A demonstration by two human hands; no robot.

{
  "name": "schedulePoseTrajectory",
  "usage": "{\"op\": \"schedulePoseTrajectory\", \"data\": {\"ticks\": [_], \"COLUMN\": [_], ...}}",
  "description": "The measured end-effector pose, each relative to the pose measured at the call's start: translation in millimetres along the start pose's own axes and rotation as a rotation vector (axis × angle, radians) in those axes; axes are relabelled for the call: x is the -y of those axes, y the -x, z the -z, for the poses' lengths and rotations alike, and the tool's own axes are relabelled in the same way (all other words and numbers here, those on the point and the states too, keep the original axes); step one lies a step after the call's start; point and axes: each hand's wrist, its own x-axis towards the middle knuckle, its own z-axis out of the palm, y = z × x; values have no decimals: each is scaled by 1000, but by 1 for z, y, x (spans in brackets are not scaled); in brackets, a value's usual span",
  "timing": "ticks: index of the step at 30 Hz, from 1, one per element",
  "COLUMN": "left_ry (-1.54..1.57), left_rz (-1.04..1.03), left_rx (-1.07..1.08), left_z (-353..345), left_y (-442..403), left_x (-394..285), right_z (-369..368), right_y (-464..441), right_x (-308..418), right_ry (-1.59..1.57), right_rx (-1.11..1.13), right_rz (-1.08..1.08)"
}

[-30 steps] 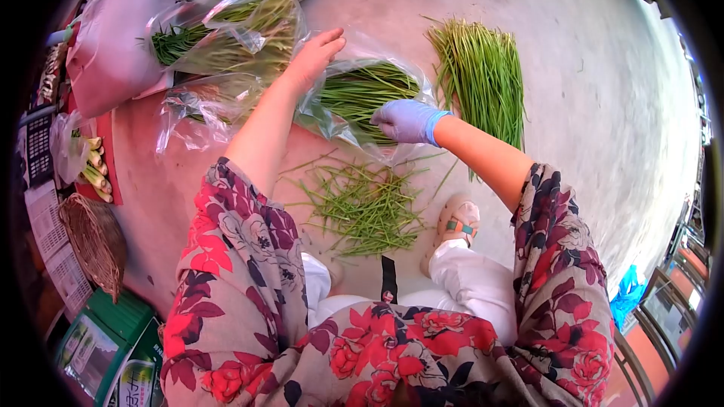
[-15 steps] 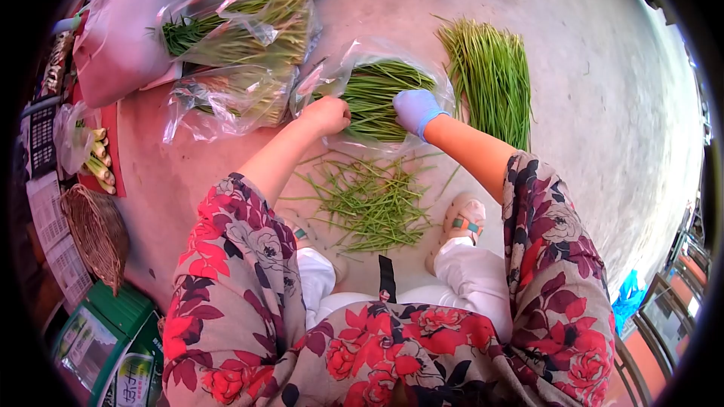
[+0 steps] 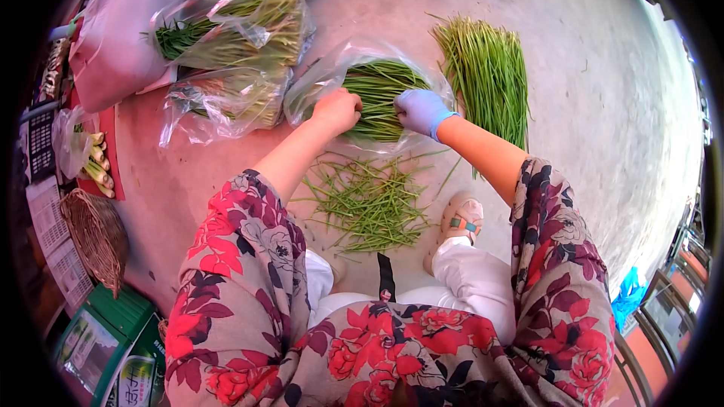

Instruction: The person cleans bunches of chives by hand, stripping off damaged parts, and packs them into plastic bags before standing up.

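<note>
Long green garlic scapes (image 3: 385,79) lie crosswise in an opened clear plastic bag (image 3: 305,90) on the floor in front of me. At the bundle's left end, my bare left hand (image 3: 338,111) is closed, its curled fingertips on the stalks. My right hand (image 3: 422,111), in a light purple glove, is closed at the right end with thumb and fingers pinched on stalks. The fingertips are partly hidden. Just right of the bag lies a loose pile of garlic scapes (image 3: 490,79). Short cut stalk pieces (image 3: 369,203) are scattered between the bag and my feet.
Filled clear bags of scapes (image 3: 249,30) lie at the upper left beside a large pale sack (image 3: 124,30). Further left are a wicker basket (image 3: 98,237), bagged white-stemmed vegetables (image 3: 98,166) and a green box (image 3: 113,324). Metal frames (image 3: 667,305) stand at the lower right.
My left hand has moved a little right and up, further over the stalks. My right hand stays near the right end, its wrist turned slightly. The view has shifted slightly.
</note>
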Motion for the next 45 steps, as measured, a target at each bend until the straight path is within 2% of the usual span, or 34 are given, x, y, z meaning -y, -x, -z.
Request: {"op": "schedulePoseTrajectory", "data": {"ticks": [1,4,7,8,10,13,16,19,20,22,25,27,28,29,30,32,34,35,36,37,38,40,42,45], "left_ry": [-4,163,398,299,163,192,163,-83,-148,-278,-293,-300,-304,-465,-443,-392,88,384,299,98,73,111,90,51], "left_rz": [35,-94,-41,-112,-95,-40,3,-385,-467,-627,-807,-881,-913,-772,-701,-558,-319,-64,-5,-114,3,72,126,220], "left_rx": [-27,-216,98,131,251,175,96,-87,-67,-26,-25,189,294,518,589,730,551,547,378,139,89,-70,-149,-67], "left_z": [0,1,-1,-13,-9,-47,-45,-54,-58,-55,-46,-44,-38,-31,-22,-2,19,30,45,33,47,62,66,64], "left_y": [-1,-5,-1,-1,11,0,8,13,16,29,56,69,75,83,82,75,52,38,26,6,-1,-13,-18,-20], "left_x": [-3,-14,-46,-51,-75,-74,-88,-80,-78,-82,-92,-91,-91,-92,-92,-87,-69,-54,-40,-2,12,41,58,66], "right_z": [3,7,6,6,6,-10,-12,-9,-8,-9,-12,-19,-10,-1,8,10,11,12,10,9,9,2,-8,-13], "right_y": [5,21,32,34,35,32,19,11,6,2,1,3,2,3,2,-6,-18,-25,-33,-42,-51,-62,-68,-69], "right_x": [-3,-11,-15,-14,-11,-23,-35,-45,-48,-49,-53,-55,-46,-36,-25,-12,5,14,21,28,33,36,39,38], "right_ry": [-67,-249,-314,-324,-343,-218,-524,-817,-915,-836,-798,-874,-732,-590,-446,-440,-478,-469,-395,-320,-244,-61,111,123], "right_rx": [-6,36,14,25,45,99,250,316,335,337,319,296,288,279,268,192,84,7,-33,-74,-115,-103,-79,-53], "right_rz": [32,10,12,6,-2,102,-88,-281,-339,-314,-299,-326,-306,-284,-259,-232,-199,-166,-154,-137,-119,-120,-159,-126]}}
